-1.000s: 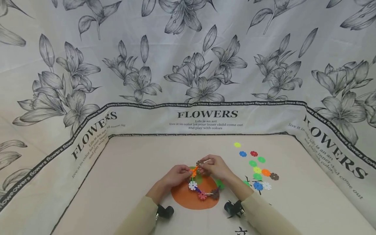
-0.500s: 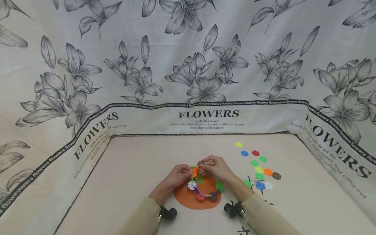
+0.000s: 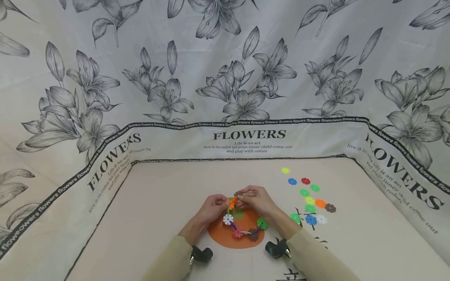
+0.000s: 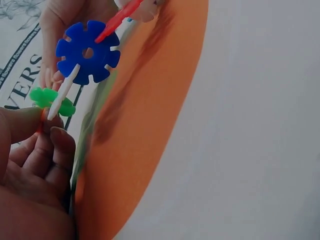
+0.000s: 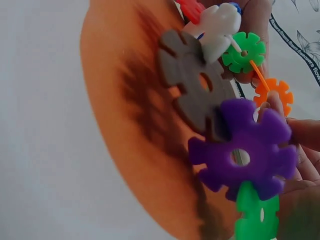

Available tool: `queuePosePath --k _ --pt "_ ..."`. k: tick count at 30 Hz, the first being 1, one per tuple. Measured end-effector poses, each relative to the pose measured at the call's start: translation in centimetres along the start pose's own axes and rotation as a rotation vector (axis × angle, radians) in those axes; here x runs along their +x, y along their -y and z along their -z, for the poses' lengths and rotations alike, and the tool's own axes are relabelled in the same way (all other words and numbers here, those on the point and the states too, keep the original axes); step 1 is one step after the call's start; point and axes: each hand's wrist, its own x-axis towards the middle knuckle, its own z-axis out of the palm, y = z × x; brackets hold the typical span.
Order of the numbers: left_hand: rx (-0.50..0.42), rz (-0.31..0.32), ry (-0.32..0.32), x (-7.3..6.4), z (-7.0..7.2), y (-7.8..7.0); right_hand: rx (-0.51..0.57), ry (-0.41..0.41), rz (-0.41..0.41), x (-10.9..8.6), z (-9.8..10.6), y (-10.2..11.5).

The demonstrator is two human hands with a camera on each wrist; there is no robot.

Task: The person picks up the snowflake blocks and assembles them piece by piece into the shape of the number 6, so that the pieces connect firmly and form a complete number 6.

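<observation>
My left hand [image 3: 212, 208] and my right hand [image 3: 259, 201] meet over an orange mat, fingertips close together, holding a chain of notched plastic flower discs. Left thumb and finger pinch the chain beside a green disc [image 4: 47, 96]; a blue disc [image 4: 82, 62] hangs above it in the left wrist view. Right fingertips grip an orange disc [image 5: 282, 92], with a brown disc [image 3: 238, 193] just above them. Below, the chain curves through white [image 3: 227, 219], pink [image 3: 237, 232], brown [image 3: 253, 234] and green [image 3: 261, 223] discs. A purple disc [image 5: 230, 165] covers part of the right wrist view.
An orange round patch [image 3: 232, 242] with a green centre lies beneath the hands. Loose flower discs are scattered to the right, among them blue [image 3: 311, 219], red [image 3: 305, 181] and brown [image 3: 330, 208] ones. Printed fabric [image 3: 168, 144] rises around the table.
Both hands keep their hold at nearly the same place. The hanging chain has swung slightly left, and its green end disc now shows clear of the right wrist.
</observation>
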Motion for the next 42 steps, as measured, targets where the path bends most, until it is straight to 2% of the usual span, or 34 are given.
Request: queuePosePath --k 6,11,15,19,24,27,30,37,42 --pt "0.022 0.037 0.016 -0.1 -0.1 0.1 -0.009 0.003 -0.026 -0.3 0.1 0.1" --pt "0.079 0.022 0.051 0.1 -0.1 -0.1 -0.162 0.036 -0.021 -0.3 0.2 0.5" --pt "0.096 0.019 0.055 0.1 0.0 -0.1 -0.287 0.075 -0.027 -0.5 -0.4 1.0" --pt "0.088 0.048 0.033 0.0 0.0 -0.1 -0.351 0.12 -0.029 -0.7 -1.0 1.1" --pt "0.074 0.032 0.012 0.0 -0.1 -0.2 -0.397 0.159 -0.015 -0.9 -1.0 1.4" --pt "0.079 0.024 0.01 0.0 -0.2 -0.4 -0.426 0.138 -0.006 -1.4 -0.1 2.0" --pt "0.063 0.042 0.014 0.0 -0.3 -0.5 -0.459 0.101 0.006 -2.4 1.4 2.8" --pt "0.053 0.054 0.017 -0.1 -0.3 -0.5 -0.512 0.01 -0.006 -5.3 6.1 4.8" --pt "0.052 0.059 0.016 -0.2 -0.1 -0.5 -0.611 -0.071 -0.031 -7.4 9.8 5.6"
